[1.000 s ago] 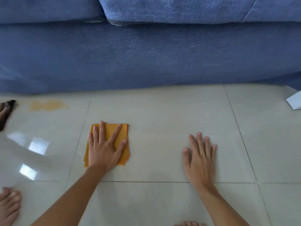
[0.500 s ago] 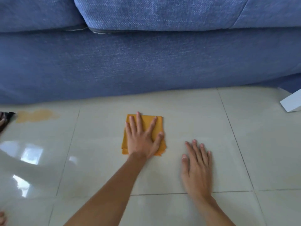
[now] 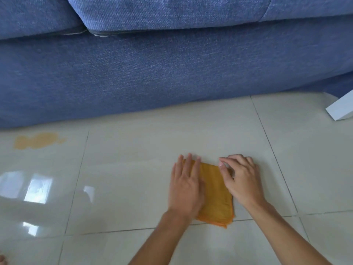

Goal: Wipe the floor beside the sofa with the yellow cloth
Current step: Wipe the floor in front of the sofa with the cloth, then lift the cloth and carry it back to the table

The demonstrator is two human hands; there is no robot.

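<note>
The folded yellow cloth [image 3: 214, 194] lies flat on the pale tiled floor [image 3: 133, 178] in front of the blue sofa [image 3: 152, 73]. My left hand [image 3: 186, 185] presses flat on the cloth's left part, fingers together and pointing at the sofa. My right hand [image 3: 241, 180] rests on the cloth's right edge with curled fingers at its far right corner. An orange-brown stain [image 3: 37, 140] marks the floor at the far left, close to the sofa's base.
A white object's corner [image 3: 341, 109] sits on the floor at the right edge, near the sofa. Bright window reflections [image 3: 36, 188] shine on the tiles at the left. Toes [image 3: 2, 260] show at the bottom left corner.
My left hand slid the cloth to the right across the tile. My right hand left the bare floor and came onto the cloth's right edge, fingers now curled.
</note>
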